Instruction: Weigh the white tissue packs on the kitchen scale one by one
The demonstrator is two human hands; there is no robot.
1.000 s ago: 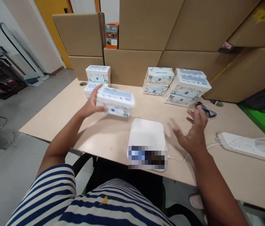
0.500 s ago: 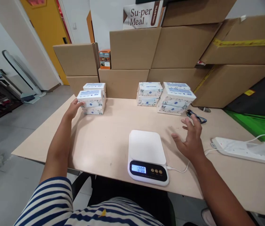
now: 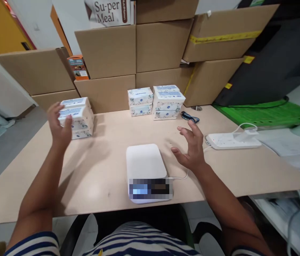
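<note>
Table edge (image 3: pixel 34 146) near leftmost packs (image 3: pixel 82 124)

We locate the scale (image 3: pixel 146 160) at the front edge of the worktop (image 3: pixel 107 160), near its middle. We find the left-hand packs (image 3: pixel 82 124) stacked toward the rear left corner and the centre packs (image 3: pixel 164 105) stacked along the rear edge, before the cartons (image 3: pixel 107 94). The power strip (image 3: pixel 227 141) lies right of the scale.

A person (image 3: pixel 40 177) in a striped shirt (image 3: pixel 141 240) sits at a pale table (image 3: pixel 109 129), left hand (image 3: pixel 60 129) spread at stacked floral packs (image 3: pixel 82 124) and right hand (image 3: pixel 194 149) loosely curved near a white scale (image 3: pixel 145 160), as more packs (image 3: pixel 140 101) stand before piled cardboard boxes (image 3: pixel 108 94).
</note>
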